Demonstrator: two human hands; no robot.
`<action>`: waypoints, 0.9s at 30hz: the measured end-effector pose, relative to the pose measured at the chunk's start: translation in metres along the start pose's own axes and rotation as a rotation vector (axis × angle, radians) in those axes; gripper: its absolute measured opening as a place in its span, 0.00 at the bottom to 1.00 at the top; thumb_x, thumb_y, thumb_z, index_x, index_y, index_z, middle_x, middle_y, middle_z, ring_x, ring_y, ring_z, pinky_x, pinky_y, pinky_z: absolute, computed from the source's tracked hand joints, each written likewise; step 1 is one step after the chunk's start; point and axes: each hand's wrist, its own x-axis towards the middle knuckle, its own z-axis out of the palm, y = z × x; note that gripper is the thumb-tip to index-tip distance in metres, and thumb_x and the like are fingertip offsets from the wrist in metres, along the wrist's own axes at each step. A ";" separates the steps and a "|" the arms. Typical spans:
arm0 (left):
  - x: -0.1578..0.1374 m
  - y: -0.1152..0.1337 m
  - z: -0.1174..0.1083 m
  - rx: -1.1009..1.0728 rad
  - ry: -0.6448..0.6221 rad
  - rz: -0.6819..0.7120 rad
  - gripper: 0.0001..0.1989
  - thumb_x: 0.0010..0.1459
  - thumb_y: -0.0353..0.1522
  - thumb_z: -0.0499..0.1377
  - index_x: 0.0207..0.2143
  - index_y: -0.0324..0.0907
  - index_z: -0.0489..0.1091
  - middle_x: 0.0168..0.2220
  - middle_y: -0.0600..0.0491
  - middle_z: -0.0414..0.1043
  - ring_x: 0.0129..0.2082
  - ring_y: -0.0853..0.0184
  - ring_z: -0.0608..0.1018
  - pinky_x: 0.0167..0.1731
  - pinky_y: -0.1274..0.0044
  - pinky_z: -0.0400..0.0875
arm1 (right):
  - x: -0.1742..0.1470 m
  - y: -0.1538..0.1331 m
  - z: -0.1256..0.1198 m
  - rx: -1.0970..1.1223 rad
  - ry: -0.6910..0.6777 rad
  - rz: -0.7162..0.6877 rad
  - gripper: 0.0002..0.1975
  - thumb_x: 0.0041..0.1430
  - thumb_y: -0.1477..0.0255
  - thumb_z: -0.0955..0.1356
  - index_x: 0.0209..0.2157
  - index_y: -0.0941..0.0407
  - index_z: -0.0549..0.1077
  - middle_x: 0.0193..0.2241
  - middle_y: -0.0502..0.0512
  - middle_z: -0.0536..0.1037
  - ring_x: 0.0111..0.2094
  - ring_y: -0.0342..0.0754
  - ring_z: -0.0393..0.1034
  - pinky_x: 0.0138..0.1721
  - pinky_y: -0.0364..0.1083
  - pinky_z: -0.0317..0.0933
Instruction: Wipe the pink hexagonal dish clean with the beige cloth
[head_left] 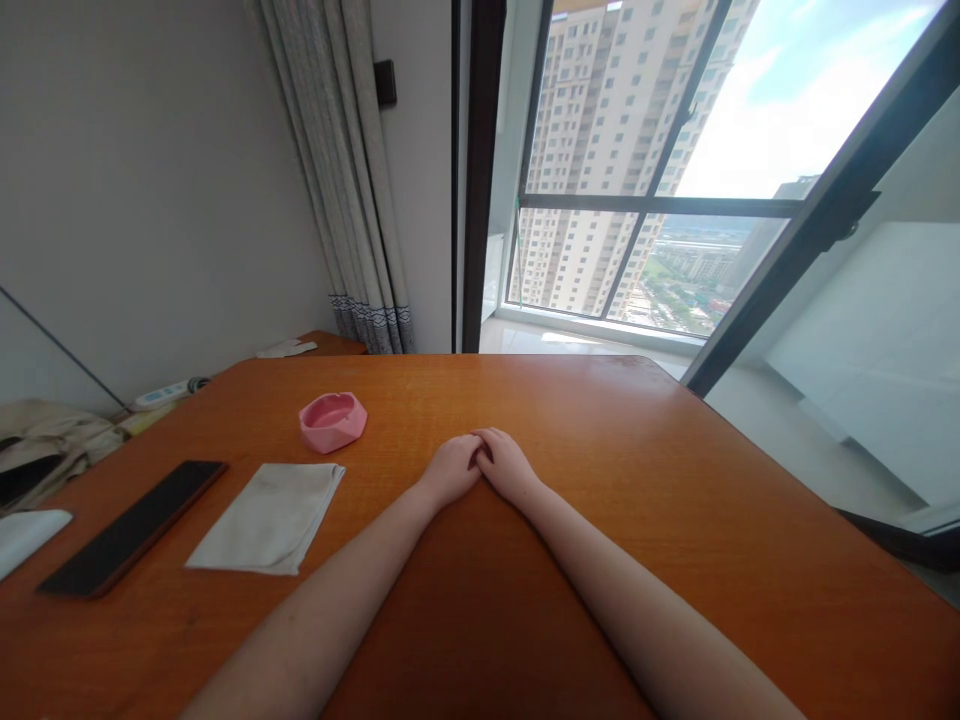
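My left hand [451,469] and my right hand [511,463] rest together on the wooden table [600,470]. The fingers of the right lie over those of the left, partly hiding them, and both look closed with no object in them. To the left of my hands stands a pink ashtray [334,425] with angular sides and a notched rim. Nearer to me lies a folded pale grey cloth [264,518], beside my left forearm but apart from it. Farther left is a long, flat black board [135,530] with a reddish-brown edge.
A white item [30,538] lies at the table's left edge. Beyond that edge are a power strip [161,394] and crumpled beige fabric [64,440]. Grey curtains [337,170] hang behind the table. A large window [645,205] faces a tall building.
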 end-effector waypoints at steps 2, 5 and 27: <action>0.000 0.000 -0.001 -0.001 -0.001 -0.001 0.13 0.50 0.25 0.52 0.38 0.40 0.70 0.40 0.48 0.75 0.40 0.62 0.75 0.41 0.73 0.68 | 0.000 0.001 0.001 -0.009 0.001 -0.005 0.17 0.51 0.79 0.61 0.44 0.59 0.71 0.42 0.60 0.75 0.46 0.50 0.66 0.50 0.49 0.58; 0.000 -0.001 0.000 -0.004 0.005 0.007 0.13 0.50 0.25 0.51 0.38 0.39 0.70 0.40 0.47 0.75 0.40 0.62 0.75 0.41 0.73 0.68 | -0.001 0.002 0.001 -0.008 -0.006 -0.015 0.17 0.52 0.79 0.61 0.43 0.59 0.71 0.41 0.59 0.75 0.45 0.50 0.66 0.50 0.49 0.58; -0.068 -0.094 -0.141 0.643 0.112 -0.687 0.28 0.53 0.45 0.52 0.51 0.36 0.64 0.47 0.37 0.70 0.49 0.48 0.69 0.47 0.61 0.62 | 0.004 0.012 -0.001 0.340 0.060 0.141 0.13 0.61 0.64 0.58 0.38 0.55 0.70 0.29 0.51 0.75 0.35 0.47 0.70 0.42 0.47 0.61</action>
